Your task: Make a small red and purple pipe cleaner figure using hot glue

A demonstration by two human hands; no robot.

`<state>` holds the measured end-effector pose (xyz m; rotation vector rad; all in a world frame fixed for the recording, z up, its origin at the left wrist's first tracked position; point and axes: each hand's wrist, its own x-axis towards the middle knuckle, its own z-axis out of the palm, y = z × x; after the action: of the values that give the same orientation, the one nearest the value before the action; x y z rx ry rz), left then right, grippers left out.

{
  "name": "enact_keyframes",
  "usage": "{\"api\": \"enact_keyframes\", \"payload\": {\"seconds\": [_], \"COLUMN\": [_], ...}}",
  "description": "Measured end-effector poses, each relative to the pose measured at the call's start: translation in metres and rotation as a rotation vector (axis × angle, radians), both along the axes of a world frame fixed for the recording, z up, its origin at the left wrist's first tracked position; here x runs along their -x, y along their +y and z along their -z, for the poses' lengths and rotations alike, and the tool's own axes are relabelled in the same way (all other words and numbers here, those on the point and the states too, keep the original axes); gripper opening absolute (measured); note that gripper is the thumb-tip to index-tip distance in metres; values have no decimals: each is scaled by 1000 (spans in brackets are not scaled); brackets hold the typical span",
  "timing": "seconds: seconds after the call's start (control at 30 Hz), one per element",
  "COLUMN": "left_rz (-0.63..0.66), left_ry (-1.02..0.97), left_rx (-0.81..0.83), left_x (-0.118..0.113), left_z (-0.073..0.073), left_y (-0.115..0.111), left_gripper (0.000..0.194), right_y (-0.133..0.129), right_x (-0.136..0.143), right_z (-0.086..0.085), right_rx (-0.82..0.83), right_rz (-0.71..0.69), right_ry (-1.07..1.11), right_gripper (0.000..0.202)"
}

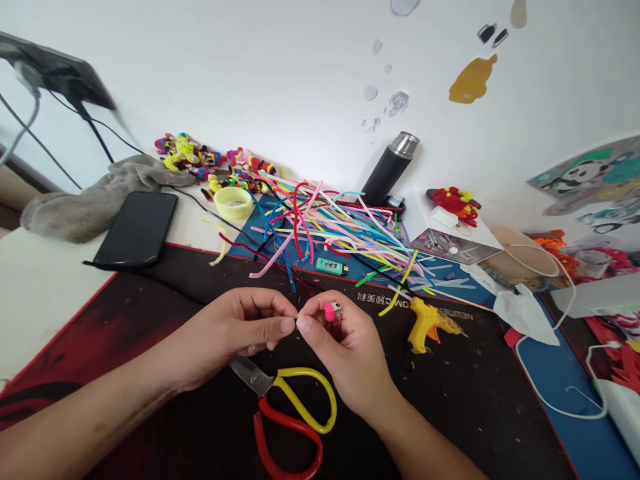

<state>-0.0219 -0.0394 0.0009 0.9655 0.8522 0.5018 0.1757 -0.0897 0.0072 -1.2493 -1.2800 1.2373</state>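
My left hand (245,323) and my right hand (345,347) meet over the dark mat, thumbs and forefingers pinched together at the tips. Whatever lies between those fingertips is too small to make out. Tucked in the curled fingers of my right hand is a pink lighter (332,313) with a metal top, its lower part hidden. Just below the hands lie scissors (300,413) with one yellow and one red handle; my left hand covers part of the blades. A teal lighter (330,267) rests on the mat beyond my hands.
A heap of coloured pipe cleaners (330,227) spreads along the back, beside a black thermos (390,170). At right lies a yellow glue gun (430,325). A phone (137,229), a roll of pale yellow tape (233,203) and fuzzy figures (190,157) are at left.
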Motion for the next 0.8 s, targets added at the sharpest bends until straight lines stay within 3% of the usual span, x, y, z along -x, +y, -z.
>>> {"api": "enact_keyframes", "payload": {"seconds": [0.8], "left_rz": [39], "left_ry": [-24], "left_rx": [16], "left_x": [-1], "left_z": [-3], "left_y": [1], "left_gripper": [53], "right_y": [-1], "right_x": [1], "right_z": [1], "right_rx": [68], "right_rz": [-27], "right_ry": [77], "right_gripper": [21]}}
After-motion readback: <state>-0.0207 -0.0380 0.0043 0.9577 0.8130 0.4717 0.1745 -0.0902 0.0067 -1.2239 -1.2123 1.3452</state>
